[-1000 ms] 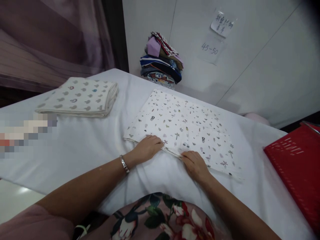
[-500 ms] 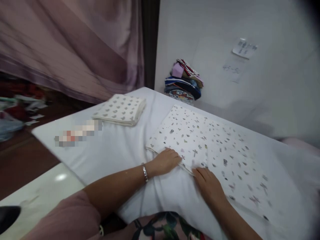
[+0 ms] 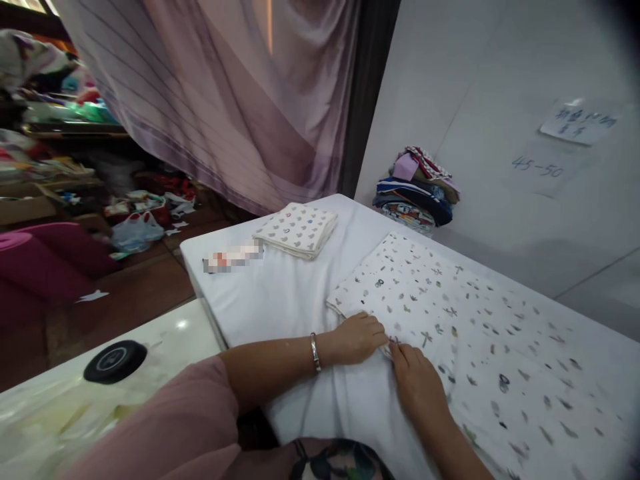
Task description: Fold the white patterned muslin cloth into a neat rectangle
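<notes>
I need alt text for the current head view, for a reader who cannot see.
A person's left hand and right hand touch the near edge of a printed cloth on a white-covered table. A folded cloth lies farther left; beyond stands a fabric pile.

Your 1 camera, on your head, looks forward and down across the desk [image 3: 265, 300] toward the wall [image 3: 480, 67], your left hand [image 3: 359, 337] and right hand [image 3: 419, 377] near.

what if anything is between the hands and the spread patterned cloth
Nothing visible: the left hand and right hand are both at the near edge of the patterned cloth. The folded cloth lies apart, farther left.
</notes>
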Demonstrator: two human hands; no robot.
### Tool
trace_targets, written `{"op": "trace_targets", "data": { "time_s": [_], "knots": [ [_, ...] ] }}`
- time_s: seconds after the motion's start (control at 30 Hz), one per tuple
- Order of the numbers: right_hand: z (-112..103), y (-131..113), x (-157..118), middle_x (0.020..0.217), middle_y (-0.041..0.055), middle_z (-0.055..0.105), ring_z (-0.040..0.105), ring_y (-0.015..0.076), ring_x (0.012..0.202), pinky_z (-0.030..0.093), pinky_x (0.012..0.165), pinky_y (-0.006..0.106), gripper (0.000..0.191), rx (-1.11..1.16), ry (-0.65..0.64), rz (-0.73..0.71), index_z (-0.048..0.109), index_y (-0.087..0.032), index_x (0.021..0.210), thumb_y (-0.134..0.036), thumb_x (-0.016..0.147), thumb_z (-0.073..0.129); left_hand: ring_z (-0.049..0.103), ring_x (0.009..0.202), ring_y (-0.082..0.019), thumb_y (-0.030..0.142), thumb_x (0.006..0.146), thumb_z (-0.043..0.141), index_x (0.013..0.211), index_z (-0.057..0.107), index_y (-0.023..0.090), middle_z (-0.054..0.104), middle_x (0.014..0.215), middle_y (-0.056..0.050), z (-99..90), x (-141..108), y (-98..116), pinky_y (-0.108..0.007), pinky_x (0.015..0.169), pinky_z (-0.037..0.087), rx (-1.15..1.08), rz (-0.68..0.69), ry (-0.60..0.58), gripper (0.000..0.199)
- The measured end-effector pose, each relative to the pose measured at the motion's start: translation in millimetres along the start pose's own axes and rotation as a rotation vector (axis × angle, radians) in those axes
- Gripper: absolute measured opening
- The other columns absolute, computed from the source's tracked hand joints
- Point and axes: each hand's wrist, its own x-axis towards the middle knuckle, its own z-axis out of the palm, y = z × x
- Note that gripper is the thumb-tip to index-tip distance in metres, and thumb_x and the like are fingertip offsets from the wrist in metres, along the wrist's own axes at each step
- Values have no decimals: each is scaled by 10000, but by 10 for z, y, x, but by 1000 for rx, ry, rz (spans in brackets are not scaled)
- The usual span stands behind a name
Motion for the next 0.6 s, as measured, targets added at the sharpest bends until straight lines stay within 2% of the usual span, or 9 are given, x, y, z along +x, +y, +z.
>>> {"op": "trace_targets", "data": {
  "time_s": [0.17, 0.37, 0.47, 0.6],
  "knots": [
    [18, 1, -6, 941, 101, 594, 537, 224, 840, 448, 714, 322, 401, 19, 18, 3, 526, -122, 1157, -6, 784, 438, 468, 833, -176, 122, 818, 484, 828, 523, 160, 569, 853, -44, -8, -68, -126, -312, 746, 341, 69, -106, -30, 56],
    [32, 13, -8, 912, 92, 605, 544, 218, 816, 455, 696, 310, 405, 67, 85, -4, 548, -160, 1119, 1, 771, 417, 482, 835, -174, 121, 827, 484, 829, 532, 160, 574, 864, -49, -123, -174, -448, -313, 745, 338, 138, -289, -53, 61],
    [34, 16, 3, 910, 88, 608, 542, 225, 815, 459, 669, 313, 434, 84, 129, -11, 546, -190, 1111, 6, 751, 402, 492, 899, -174, 103, 816, 488, 839, 547, 163, 591, 902, -47, -206, -290, -605, -313, 788, 337, 139, -363, -32, 87],
    [25, 17, 14, 923, 102, 604, 541, 235, 828, 467, 675, 325, 432, 110, 141, -27, 551, -180, 1098, 11, 738, 406, 493, 989, -186, 88, 788, 497, 957, 589, 179, 601, 1017, -53, -267, -473, -753, -315, 817, 359, 75, -577, 21, 212]
  ]
}}
